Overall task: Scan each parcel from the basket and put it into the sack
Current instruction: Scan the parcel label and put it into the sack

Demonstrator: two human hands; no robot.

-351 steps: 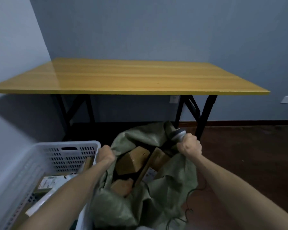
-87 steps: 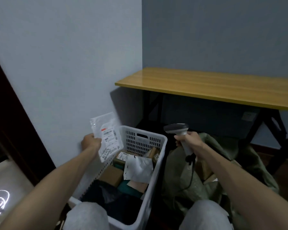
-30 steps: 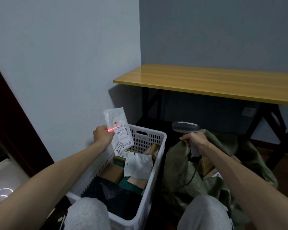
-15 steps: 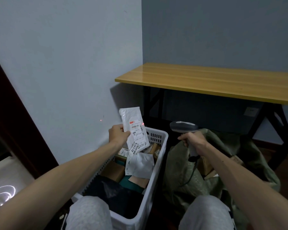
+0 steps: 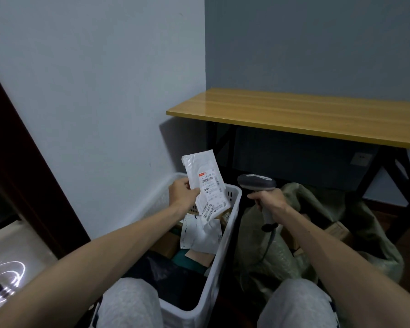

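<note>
Left hand: the left hand [image 5: 184, 194] is raised above the far end of the basket, its back toward the camera.
Left fingers: curled, pinching the left edge of the white parcel [image 5: 205, 185]; the thumb lies on the labelled face and the other fingers are hidden behind it.
White parcel: a flat white mailer held nearly upright, its top leaning slightly left. The printed shipping label faces the camera and the lower corner hangs down inside the basket's outline, clear of the things below.
Right hand: the right hand [image 5: 269, 201] is just right of the basket and above the sack.
Right fingers: wrapped closed round the grip of the scanner [image 5: 256, 182], forefinger out front under the head.
Scanner: grey, handle down, its head pointing left toward the parcel but apart from it. A dark cable [image 5: 269, 243] drops from the handle across the sack.
Basket: a white perforated basket [image 5: 217, 268] stands on the floor between the person's knees [image 5: 128, 301]. It holds another white mailer [image 5: 199, 236], brown cartons and a dark bag.
Sack: the green woven sack [image 5: 374, 235] sits just right of the basket, touching it, with its mouth open. Brown boxes [image 5: 336, 229] show inside.
Table: a yellow-topped table [image 5: 294, 114] on black legs stands behind the sack, against the wall.
</note>
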